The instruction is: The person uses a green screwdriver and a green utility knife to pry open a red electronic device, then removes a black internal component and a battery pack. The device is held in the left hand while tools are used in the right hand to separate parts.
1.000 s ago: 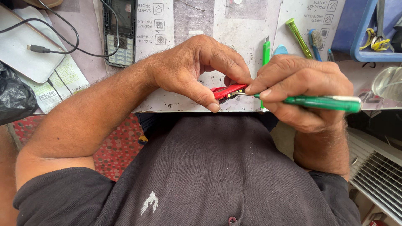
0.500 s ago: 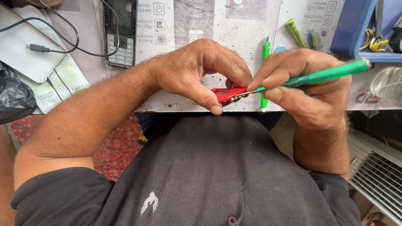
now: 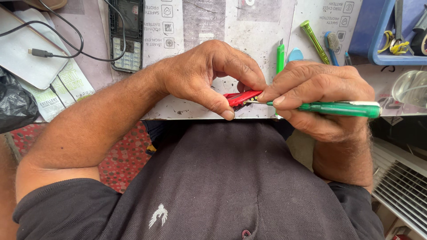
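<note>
Left hand (image 3: 200, 78) pinching red part (image 3: 242, 98), right hand (image 3: 320, 100) with green screwdriver (image 3: 342, 108)

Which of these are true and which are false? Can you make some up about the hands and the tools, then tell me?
1. The left hand pinches a small red part. True.
2. The right hand holds a blue hammer. False: it holds a green screwdriver.
3. The screwdriver's tip is at the red part. True.
4. The phone lies in the left hand. False: it lies on the table, apart from both hands.
5. A black cable lies on the table near the phone. True.
6. The shirt is white. False: it is dark.
</note>
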